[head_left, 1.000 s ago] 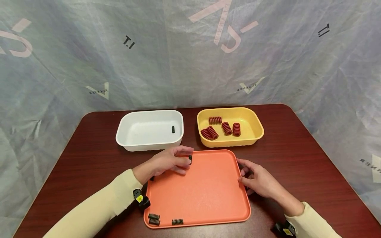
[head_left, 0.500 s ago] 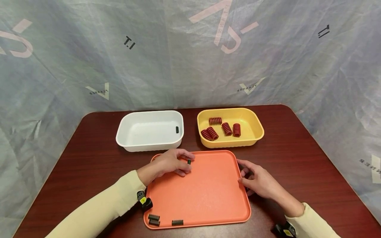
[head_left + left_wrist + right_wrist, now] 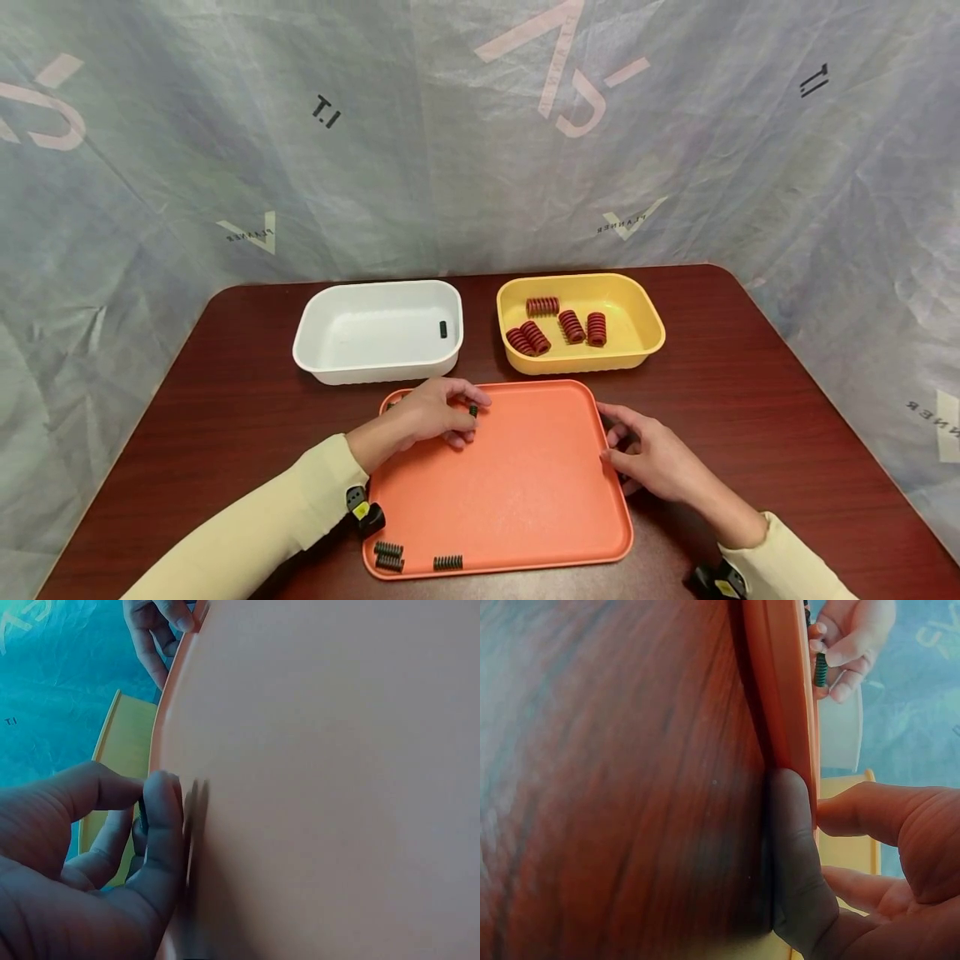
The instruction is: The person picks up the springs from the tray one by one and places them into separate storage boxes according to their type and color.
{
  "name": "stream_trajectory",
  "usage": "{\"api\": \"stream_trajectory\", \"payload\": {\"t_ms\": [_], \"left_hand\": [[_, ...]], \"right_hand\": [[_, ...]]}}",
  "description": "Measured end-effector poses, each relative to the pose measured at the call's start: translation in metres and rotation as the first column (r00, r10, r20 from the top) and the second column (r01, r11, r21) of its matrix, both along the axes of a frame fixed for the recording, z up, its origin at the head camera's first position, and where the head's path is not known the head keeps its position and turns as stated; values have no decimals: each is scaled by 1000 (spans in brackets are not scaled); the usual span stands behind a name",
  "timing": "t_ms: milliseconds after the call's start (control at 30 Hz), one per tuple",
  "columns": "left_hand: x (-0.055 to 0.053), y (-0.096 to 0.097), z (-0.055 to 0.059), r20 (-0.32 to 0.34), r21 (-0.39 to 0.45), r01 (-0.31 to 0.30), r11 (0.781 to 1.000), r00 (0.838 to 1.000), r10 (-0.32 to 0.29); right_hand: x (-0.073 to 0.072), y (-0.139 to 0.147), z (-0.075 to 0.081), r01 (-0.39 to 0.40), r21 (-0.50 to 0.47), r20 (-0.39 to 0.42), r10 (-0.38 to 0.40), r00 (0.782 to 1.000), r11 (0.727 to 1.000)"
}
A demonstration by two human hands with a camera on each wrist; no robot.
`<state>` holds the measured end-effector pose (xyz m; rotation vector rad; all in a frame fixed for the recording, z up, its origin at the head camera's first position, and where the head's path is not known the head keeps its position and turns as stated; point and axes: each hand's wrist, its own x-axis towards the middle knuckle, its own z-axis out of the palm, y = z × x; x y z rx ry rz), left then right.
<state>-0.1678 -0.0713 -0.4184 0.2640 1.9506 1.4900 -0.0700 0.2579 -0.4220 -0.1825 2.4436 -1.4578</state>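
My left hand (image 3: 433, 412) pinches a small dark coil spring (image 3: 473, 411) between thumb and fingertips above the upper left part of the orange tray (image 3: 525, 475). In the right wrist view that spring (image 3: 821, 670) looks dark green and stands upright in the fingers. My right hand (image 3: 651, 450) grips the tray's right rim, thumb on one side and fingers on the other. Two dark springs (image 3: 388, 557) lie together at the tray's near left corner, with another dark spring (image 3: 447, 563) to their right. Dark bits show at the far left corner, mostly hidden by the left hand.
Behind the tray stands a white bin (image 3: 360, 367) with one dark spring (image 3: 443, 330) inside. To its right, a yellow bin (image 3: 637, 354) holds several red springs (image 3: 572, 327). Dark wooden table (image 3: 742, 383) surrounds the tray, and a grey sheet hangs behind.
The left hand has shifted slightly towards me, with the pinched spring now lower and a little to the left. In the white bin the dark spring has rolled slightly right. The right hand stays put.
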Motion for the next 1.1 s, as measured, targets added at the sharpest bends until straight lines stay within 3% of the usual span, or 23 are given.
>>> {"api": "stream_trajectory", "payload": {"t_ms": [233,433,667,1100], "left_hand": [[-1,-7,-3,77,100,28,995,996,-36],[-3,-12,-2,125,234,46,971,989,-77],[-6,-16,4,104,353,78,933,987,-121],[-7,-20,8,59,427,110,898,987,-149]], "right_hand": [[1,0,-1,3,-20,7,-2,1000,1000],[1,0,0,-7,-39,5,8,1000,999],[0,0,0,-12,-43,4,13,1000,999],[0,0,0,-18,-8,-3,18,1000,1000]]}}
